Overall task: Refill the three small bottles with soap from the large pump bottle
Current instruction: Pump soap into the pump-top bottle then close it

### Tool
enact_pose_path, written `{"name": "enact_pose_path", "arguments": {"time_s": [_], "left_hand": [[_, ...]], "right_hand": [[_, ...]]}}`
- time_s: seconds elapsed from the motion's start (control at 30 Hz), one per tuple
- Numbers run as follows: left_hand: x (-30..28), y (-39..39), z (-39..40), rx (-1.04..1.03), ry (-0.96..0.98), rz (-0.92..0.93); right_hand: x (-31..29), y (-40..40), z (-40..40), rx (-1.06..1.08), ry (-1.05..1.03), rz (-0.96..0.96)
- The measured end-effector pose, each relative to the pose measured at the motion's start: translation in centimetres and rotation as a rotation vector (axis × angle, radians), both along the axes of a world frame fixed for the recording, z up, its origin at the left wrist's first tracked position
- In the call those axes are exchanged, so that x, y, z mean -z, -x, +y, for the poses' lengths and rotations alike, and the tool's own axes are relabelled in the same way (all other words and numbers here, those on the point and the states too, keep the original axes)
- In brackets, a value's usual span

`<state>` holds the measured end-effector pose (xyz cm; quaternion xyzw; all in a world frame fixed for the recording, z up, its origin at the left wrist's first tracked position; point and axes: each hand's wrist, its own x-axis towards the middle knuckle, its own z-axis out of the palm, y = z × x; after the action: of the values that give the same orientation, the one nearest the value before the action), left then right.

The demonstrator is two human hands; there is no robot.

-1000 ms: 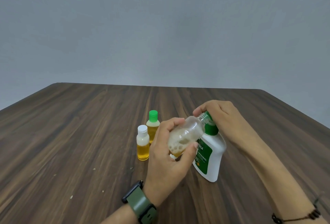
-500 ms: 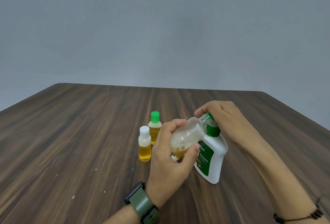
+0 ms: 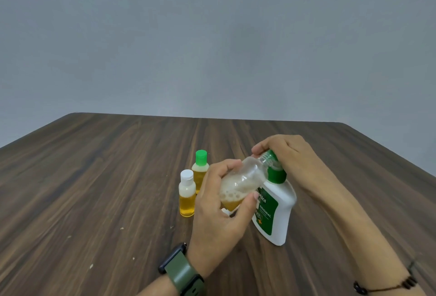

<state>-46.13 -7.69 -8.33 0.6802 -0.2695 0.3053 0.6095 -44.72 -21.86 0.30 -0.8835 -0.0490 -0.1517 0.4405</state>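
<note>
White pump bottle (image 3: 274,210), green collar, centre-right; tilted clear small bottle (image 3: 240,183), amber soap and foam; two capped amber bottles (image 3: 187,194) left.

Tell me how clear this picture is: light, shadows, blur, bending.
Head view: soft, even light with faint shadows; wide-angle bending bows the table edges; the left hand and tilted small bottle look fairly sharp, the large bottle label is partly readable, and no strong glare shows.

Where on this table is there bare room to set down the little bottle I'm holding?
Bare wood lies left of the white-capped bottle and behind the green-capped bottle. It is crowded between those two, your left hand and the pump bottle.
</note>
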Motion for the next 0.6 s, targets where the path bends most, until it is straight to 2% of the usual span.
{"name": "enact_pose_path", "arguments": {"time_s": [0.1,0.27,0.47,0.6], "left_hand": [[-0.1,0.0,0.1,-0.005,-0.009,-0.005],[0.4,0.1,-0.3,0.004,-0.007,0.007],[0.1,0.0,0.0,-0.011,0.012,0.000],[0.2,-0.1,0.0,-0.026,0.006,-0.008]], "right_hand": [[0.0,0.0,0.0,0.016,0.032,-0.014],[1.2,0.2,-0.1,0.034,-0.039,-0.014],[-0.6,0.1,0.0,0.023,0.071,0.006],[0.1,0.1,0.2,0.034,0.038,-0.002]]}}
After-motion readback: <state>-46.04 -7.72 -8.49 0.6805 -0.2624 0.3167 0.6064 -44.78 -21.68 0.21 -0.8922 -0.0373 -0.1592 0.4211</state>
